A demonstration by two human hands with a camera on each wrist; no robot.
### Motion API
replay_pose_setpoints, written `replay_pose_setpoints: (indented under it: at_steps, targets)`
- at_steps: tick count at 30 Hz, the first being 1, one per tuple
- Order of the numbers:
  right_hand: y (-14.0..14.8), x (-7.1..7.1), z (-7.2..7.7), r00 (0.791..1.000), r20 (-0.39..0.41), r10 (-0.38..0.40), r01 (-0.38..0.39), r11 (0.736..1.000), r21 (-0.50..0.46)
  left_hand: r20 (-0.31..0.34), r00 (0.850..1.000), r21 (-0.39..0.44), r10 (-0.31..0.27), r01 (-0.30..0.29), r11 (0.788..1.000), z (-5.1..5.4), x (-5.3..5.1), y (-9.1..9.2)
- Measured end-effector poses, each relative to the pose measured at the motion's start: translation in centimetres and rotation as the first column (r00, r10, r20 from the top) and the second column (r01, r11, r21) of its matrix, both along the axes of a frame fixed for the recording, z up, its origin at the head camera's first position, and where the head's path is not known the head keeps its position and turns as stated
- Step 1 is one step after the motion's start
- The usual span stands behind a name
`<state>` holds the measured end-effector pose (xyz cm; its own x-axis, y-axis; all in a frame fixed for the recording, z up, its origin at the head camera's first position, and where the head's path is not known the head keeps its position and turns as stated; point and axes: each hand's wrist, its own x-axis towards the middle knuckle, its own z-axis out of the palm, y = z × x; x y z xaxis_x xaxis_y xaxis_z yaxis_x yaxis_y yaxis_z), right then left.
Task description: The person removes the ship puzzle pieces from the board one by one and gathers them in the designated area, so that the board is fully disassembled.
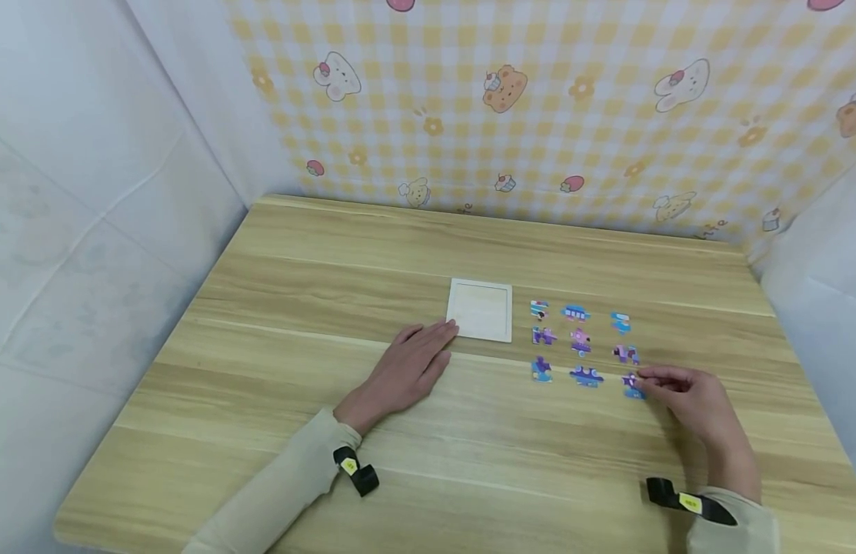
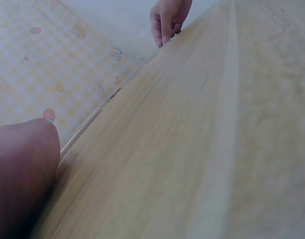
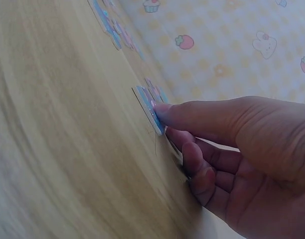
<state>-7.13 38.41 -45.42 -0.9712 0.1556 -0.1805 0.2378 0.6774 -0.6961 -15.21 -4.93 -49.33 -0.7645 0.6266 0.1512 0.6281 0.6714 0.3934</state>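
At the lower right of several loose jigsaw pieces, my right hand (image 1: pixel 692 400) pinches a blue and purple puzzle piece (image 1: pixel 633 386) at its right edge. The right wrist view shows the thumb on this puzzle piece (image 3: pixel 147 107), which lies at the tabletop; the index fingertip is mostly hidden. My left hand (image 1: pixel 407 368) rests flat with straight fingers, its fingertips touching the lower left corner of a white square puzzle tray (image 1: pixel 479 310). Only a blurred part of the left hand (image 2: pixel 23 169) appears in the left wrist view.
Other puzzle pieces lie apart in loose rows between tray and right hand, among them a pink and purple piece (image 1: pixel 581 342) and a wide blue piece (image 1: pixel 586 376). The wooden table (image 1: pixel 296 308) meets a yellow checked cloth (image 1: pixel 538 138) at the back.
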Motion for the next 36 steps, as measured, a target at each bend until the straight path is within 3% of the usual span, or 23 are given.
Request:
replay_pose_setpoints:
  at_steps: [10,30,36]
  targets:
    - [0.02,0.02,-0.14,1.000,-0.005,-0.009,0.009,1.000,0.014,0.004,1.000,-0.018,0.004,-0.004,1.000,-0.02,-0.10,0.06]
    - [-0.06,0.40,-0.60,0.999,-0.042,-0.030,0.032,0.999,0.040,-0.031,0.999,0.025,-0.020,0.021,0.999,-0.10,-0.52,0.30]
    - [0.07,0.67,-0.61,0.999,-0.017,-0.039,0.040,0.998,0.045,-0.031,0.999,0.027,-0.024,0.025,0.999,-0.05,-0.48,0.42]
